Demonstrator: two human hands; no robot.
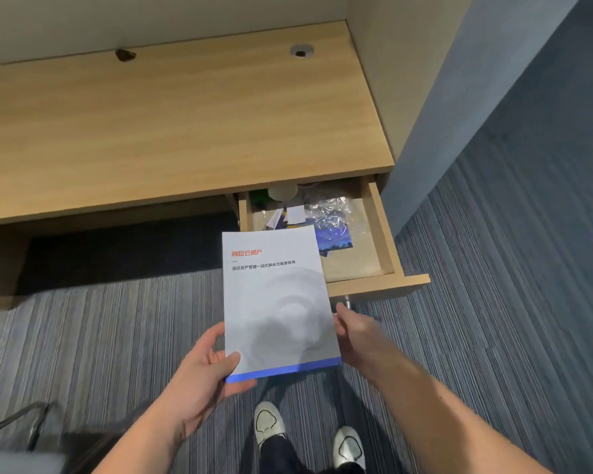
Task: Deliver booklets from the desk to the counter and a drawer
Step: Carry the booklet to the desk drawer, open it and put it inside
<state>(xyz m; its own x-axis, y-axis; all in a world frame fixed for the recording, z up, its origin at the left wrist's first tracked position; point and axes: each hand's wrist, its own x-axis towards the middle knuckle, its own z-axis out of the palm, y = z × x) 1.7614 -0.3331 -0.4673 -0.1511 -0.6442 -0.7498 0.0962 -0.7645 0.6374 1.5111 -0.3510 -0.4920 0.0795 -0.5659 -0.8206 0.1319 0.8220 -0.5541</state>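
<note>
Left hand [199, 367] clamped on grey booklet [278, 302], thumb on its cover; right hand [356, 333] pinching its right edge, before open drawer [384, 234].

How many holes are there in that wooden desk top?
2. A dark rough hole sits near the back edge of the desk top, left of centre; a hole with a grey ring sits further right, also near the back.
</note>
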